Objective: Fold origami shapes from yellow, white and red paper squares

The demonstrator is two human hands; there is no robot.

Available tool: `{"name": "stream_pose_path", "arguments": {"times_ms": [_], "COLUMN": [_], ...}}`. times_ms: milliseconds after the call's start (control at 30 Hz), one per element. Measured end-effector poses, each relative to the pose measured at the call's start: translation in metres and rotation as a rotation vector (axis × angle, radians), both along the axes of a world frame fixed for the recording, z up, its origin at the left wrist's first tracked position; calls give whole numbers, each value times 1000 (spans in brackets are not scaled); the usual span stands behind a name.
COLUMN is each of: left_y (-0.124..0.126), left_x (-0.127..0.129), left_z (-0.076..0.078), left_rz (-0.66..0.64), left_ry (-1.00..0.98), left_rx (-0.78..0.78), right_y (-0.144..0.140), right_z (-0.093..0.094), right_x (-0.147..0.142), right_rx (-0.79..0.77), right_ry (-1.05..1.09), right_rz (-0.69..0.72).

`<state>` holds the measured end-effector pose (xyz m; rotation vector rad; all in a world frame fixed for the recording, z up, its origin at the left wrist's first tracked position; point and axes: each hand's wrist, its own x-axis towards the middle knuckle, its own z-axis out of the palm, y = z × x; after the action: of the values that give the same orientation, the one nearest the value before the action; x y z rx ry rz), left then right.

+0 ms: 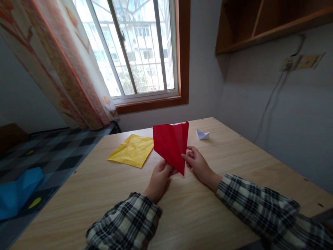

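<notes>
A red sheet of paper (170, 142), creased and partly folded to a point at the bottom, is held up above the wooden table. My left hand (161, 175) grips its lower left edge, thumb in front and the other fingers partly hidden behind. On the right edge, my right hand (196, 161) pinches the paper between thumb and fingers. Left of the red paper lies a creased yellow sheet of paper (134, 149), flat on the table. A small white paper boat (202, 134) stands on the table beyond my right hand.
The light wooden table (104, 194) reaches toward the window wall. At the left, a blue folded paper (19, 191) rests on a checked bed cover (57, 163). A curtain (78, 80) hangs beside the window. A shelf (275, 24) and a cord (269, 102) are on the right wall.
</notes>
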<state>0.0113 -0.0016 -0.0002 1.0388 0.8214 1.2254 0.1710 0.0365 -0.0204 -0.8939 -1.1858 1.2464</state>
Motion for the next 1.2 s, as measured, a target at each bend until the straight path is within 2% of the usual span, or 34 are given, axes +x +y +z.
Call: {"name": "stream_pose_path", "arguments": {"times_ms": [200,400,567,900,1200], "left_y": [-1,-1,0,-1,1], "left_x": [0,1,2,2,1], "left_z": [0,1,-1,1,6], "left_rz": [57,88,85,95,150], "left_ry": [3,-38,-54,-82,-181], "left_rx": [-1,-34,-29,-65,-158], "right_y": [4,1,1,-2,2], "right_z": [-9,-4,-4,-2,-2], "right_x": [5,8,8,7,6], "right_rx": [184,307,265,230,105], "right_ry": [-238,-416,-396,-343,-222], "right_rz": [-186,-115,-42,-4,51]}}
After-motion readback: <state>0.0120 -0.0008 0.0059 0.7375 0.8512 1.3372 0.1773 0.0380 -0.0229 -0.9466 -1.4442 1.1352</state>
